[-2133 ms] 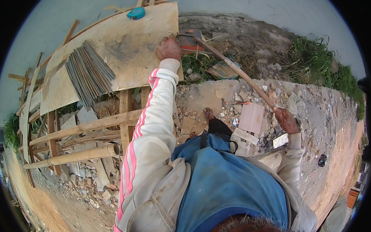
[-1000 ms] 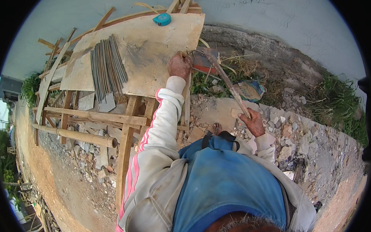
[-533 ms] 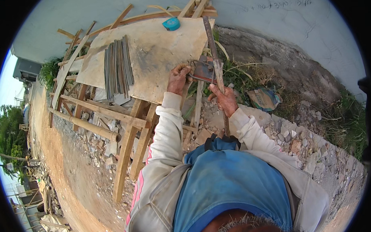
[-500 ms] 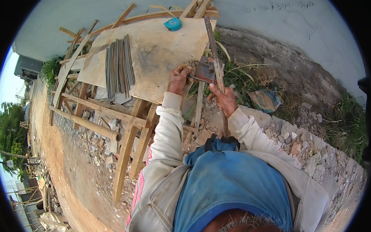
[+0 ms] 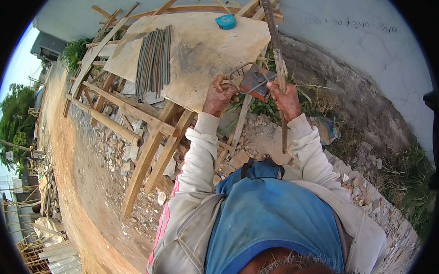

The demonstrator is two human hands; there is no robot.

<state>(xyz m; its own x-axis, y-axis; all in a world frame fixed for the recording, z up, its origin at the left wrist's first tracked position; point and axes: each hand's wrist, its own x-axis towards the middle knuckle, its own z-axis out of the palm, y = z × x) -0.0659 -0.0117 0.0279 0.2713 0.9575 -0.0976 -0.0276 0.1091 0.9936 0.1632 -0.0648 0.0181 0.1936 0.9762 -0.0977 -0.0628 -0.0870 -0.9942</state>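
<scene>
Your left hand pinches one bent rod | your right hand grips a bar | straight rods untouched on tabletop

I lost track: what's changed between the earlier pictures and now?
The right hand moved leftward toward the left hand, its rod swinging near vertical in view and its grip leaving the end. A bent steel loop now shows between them. The tape measure and steel bars stay on the board.
</scene>
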